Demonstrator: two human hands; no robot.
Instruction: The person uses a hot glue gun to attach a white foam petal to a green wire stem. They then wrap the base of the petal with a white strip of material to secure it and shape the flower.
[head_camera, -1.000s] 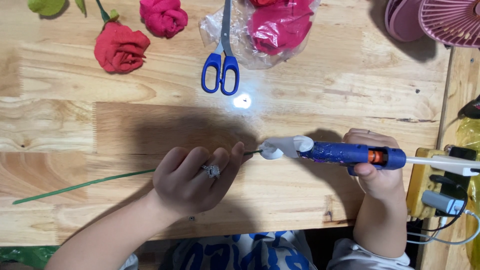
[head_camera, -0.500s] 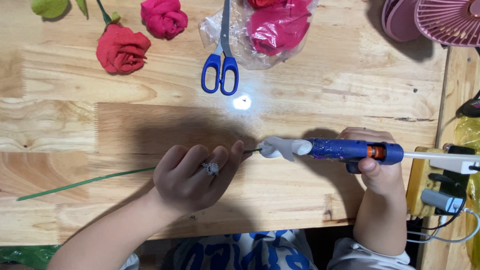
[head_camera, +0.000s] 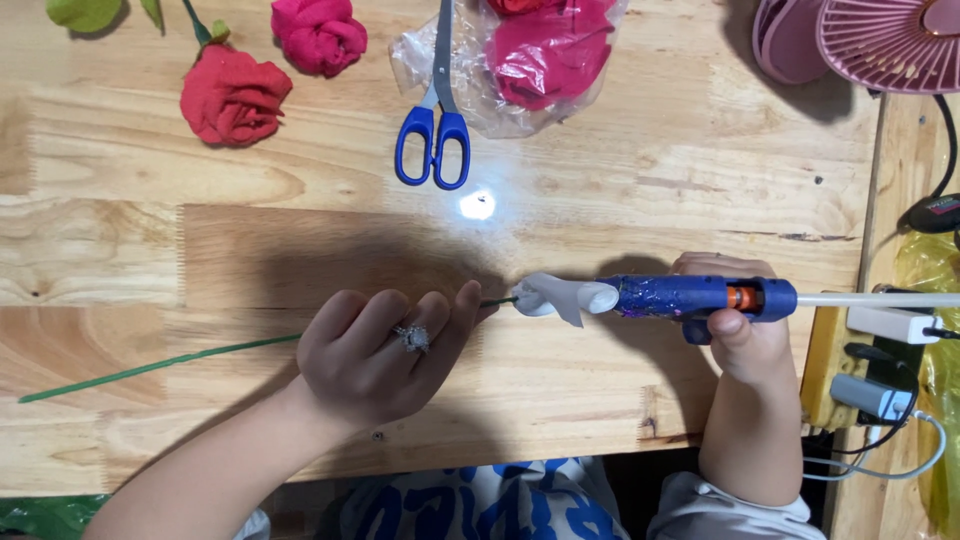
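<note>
My left hand (head_camera: 375, 355) pinches the thin green stem (head_camera: 150, 366) at mid-frame, low on the tabletop (head_camera: 300, 220); it looks light and bendy, so I hold near its tip. My right hand (head_camera: 735, 325) is clamped around the blue glue gun (head_camera: 690, 297), its nozzle touching that tip

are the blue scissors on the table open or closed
Closed. The blue scissors lie flat on the wooden table, handle loops touching, blades together in one strip.
</note>
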